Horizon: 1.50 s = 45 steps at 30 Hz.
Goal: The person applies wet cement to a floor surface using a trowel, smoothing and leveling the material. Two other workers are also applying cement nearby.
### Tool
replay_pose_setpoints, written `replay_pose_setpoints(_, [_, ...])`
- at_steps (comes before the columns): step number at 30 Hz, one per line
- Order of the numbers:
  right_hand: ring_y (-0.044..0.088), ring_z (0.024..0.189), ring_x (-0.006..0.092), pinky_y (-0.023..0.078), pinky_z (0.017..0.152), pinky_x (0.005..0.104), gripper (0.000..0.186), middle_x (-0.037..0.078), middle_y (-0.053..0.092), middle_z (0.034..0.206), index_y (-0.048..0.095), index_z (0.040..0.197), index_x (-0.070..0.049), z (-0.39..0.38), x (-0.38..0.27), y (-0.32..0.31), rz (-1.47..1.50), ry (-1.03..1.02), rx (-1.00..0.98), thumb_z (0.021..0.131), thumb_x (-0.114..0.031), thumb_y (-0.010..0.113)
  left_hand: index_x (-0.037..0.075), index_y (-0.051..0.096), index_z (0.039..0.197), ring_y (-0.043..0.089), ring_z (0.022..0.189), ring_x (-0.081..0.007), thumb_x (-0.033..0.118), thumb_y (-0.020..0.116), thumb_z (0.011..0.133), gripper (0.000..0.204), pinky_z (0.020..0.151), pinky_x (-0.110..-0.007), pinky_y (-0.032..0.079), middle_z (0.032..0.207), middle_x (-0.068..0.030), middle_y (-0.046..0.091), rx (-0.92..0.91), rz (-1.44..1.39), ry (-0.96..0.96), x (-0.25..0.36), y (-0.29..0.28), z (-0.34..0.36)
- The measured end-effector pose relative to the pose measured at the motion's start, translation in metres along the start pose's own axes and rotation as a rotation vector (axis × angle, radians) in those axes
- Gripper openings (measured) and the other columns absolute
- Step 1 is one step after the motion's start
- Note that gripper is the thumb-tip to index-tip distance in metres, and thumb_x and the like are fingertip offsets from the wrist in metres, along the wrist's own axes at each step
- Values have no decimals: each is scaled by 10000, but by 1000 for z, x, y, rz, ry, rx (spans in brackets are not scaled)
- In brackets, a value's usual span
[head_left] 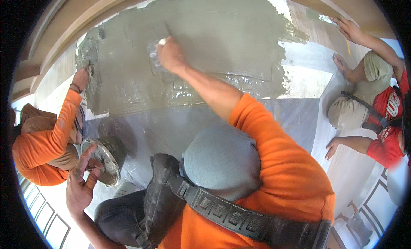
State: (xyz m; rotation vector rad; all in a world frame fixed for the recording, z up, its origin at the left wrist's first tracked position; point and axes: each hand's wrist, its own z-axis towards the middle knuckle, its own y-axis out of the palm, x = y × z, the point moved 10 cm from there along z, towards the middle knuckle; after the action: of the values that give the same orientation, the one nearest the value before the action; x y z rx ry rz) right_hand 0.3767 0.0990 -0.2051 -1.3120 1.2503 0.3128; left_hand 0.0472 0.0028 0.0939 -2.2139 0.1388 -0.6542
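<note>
My right hand [172, 56] is closed around the pale handle of a trowel [156, 60], whose blade lies on a wide layer of wet grey mortar [214, 39]. Mortar smears make the blade's outline hard to pick out. Ridges and a shiny wet line run through the mortar near the trowel. Low on the left, my left hand [81, 180] is raised with its fingers apart, holding nothing that I can see. Just beyond it stands a dark bucket [116, 151] with grey mortar on its inside; the hand overlaps the rim in view, and whether they touch I cannot tell.
At the left, a co-worker in orange has a hand [80, 79] at the mortar's edge. A co-worker in red [387, 107] crouches at the right, one hand on the floor. Pale boards [306, 82] border the mortar; a curved wooden edge [94, 13] runs behind it.
</note>
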Motion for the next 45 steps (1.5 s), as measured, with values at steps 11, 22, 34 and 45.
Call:
replay_pose_setpoints(11, [558,1352,423,419,1146,466,871,302,588,1421,405,1524,77,35,160,-235,-269,41,364,1000,-602,556,40,570,1451,684,956,-166,127,652,984,482,894,-320,518,1006,-102,742,-285,-421,-82,-56,42,46])
replay_pose_setpoints(22, [672,710,286,532,563,432,700,187,690,883,545,1314,105,76,224,-321,-159,413,500,1020,-530,563,-47,313,1581,276,1519,-430,352,510,1075,674,1259,-483,200,1630,-286,293,727,-284,-501,-290,263,117])
replay_pose_setpoints(34, [676,1140,437,517,981,488,707,296,702,1199,601,1314,63,91,19,-49,-117,170,88,995,-566,572,-145,212,1564,278,1491,-508,422,429,1077,779,1256,-556,207,1606,-357,268,887,110,-625,-277,232,154])
replay_pose_setpoints(45, [675,1092,510,536,921,548,850,371,687,1106,567,1358,91,-82,136,-227,-358,454,428,988,-673,516,-146,267,1539,322,1468,-488,478,451,1053,812,1229,-573,262,1565,-333,326,989,259,-691,-305,250,150])
